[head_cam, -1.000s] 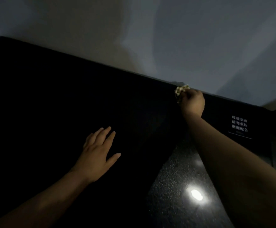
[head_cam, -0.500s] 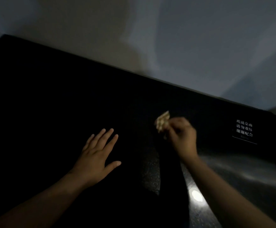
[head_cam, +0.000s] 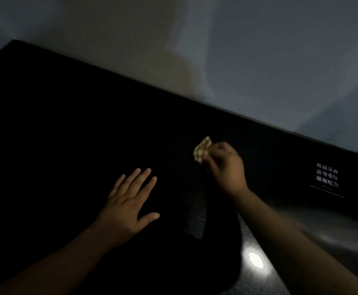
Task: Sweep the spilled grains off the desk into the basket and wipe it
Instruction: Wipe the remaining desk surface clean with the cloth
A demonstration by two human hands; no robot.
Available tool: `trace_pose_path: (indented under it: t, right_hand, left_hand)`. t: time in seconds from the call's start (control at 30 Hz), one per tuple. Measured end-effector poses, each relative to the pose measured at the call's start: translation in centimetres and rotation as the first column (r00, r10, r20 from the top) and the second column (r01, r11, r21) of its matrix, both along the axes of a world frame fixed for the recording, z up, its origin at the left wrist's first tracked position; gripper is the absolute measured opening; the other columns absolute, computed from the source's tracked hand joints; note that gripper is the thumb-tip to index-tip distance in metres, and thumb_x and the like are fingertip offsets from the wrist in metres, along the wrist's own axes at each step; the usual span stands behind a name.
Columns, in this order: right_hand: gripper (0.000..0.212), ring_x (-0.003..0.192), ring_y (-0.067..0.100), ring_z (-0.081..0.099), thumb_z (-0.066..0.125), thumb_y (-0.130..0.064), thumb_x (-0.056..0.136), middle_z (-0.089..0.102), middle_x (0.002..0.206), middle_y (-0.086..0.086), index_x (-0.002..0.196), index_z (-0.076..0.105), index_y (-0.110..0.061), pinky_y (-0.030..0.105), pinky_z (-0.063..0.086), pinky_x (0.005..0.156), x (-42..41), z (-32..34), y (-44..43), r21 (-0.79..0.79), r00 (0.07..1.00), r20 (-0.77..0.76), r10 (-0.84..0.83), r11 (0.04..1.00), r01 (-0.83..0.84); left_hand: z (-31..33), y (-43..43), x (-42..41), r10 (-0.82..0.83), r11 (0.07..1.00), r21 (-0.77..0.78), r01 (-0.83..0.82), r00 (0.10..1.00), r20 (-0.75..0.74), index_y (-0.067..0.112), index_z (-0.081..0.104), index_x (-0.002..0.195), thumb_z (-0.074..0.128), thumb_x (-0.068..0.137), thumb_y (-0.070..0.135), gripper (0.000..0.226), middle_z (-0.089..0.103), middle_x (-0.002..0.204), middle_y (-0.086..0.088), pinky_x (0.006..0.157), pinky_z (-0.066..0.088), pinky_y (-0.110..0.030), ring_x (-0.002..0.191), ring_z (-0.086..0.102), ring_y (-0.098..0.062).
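Observation:
The desk [head_cam: 67, 145] is a glossy black top in dim light. My right hand [head_cam: 227, 167] grips a small pale crumpled cloth [head_cam: 201, 149] and holds it down on the desk's middle. My left hand [head_cam: 129, 201] lies flat on the desk to the left of it, fingers straight and spread. I can make out no grains on the dark surface, and no basket is in view.
A small sign with white printed characters [head_cam: 327, 177] sits on the desk at the right. The pale wall [head_cam: 216, 50] runs along the desk's far edge. A lamp reflection [head_cam: 256, 259] shines on the near right part of the top.
My right hand has pulled the cloth from the desk's far edge back toward the middle, then held roughly in place. My left hand has stayed flat where it was.

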State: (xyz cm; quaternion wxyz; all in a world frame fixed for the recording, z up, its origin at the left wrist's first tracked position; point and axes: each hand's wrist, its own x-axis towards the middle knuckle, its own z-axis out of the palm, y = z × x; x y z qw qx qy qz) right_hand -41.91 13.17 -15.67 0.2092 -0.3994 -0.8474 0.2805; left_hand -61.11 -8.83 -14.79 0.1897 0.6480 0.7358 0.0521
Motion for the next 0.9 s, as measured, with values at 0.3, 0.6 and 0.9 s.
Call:
trace_pose_path:
  t: [0.3,0.6,0.9]
  right_hand:
    - [0.022,0.089,0.026,0.059,0.062,-0.019,0.090,0.058,0.105,0.014,0.100,0.070,-0.003,0.022,0.040,0.077,-4.9,0.7,7.8,-0.020,0.934,-0.023,-0.355,0.935,0.355]
    - [0.009,0.083,0.011,0.057,0.064,-0.019,0.089,0.057,0.092,-0.003,0.087,0.071,-0.014,0.017,0.041,0.073,-3.0,0.3,-0.5,-0.082,0.977,-0.025,0.210,0.974,-0.211]
    - [0.020,0.089,0.024,0.060,0.063,-0.022,0.090,0.059,0.104,0.013,0.098,0.072,-0.006,0.030,0.049,0.083,-3.3,2.0,7.9,-0.024,0.947,-0.057,-0.315,0.949,0.314]
  left_hand:
    - [-0.5,-0.1,-0.1,-0.020,0.999,0.028,0.020,1.000,-0.004,0.025,0.013,0.152,0.015,0.088,0.076,0.081,0.000,0.160,0.005,0.115,0.000,-0.041,0.146,-0.008,-0.012]
    - [-0.6,-0.1,-0.1,-0.009,1.000,0.023,0.010,1.000,-0.030,0.024,0.018,0.151,0.017,0.089,0.074,0.079,0.008,0.160,0.003,0.113,0.008,-0.045,0.147,0.001,-0.015]
    - [-0.7,-0.1,0.1,-0.013,1.000,-0.003,0.013,0.998,-0.066,0.027,0.006,0.152,0.020,0.088,0.074,0.080,-0.007,0.160,0.006,0.115,-0.004,-0.040,0.145,-0.014,-0.011]
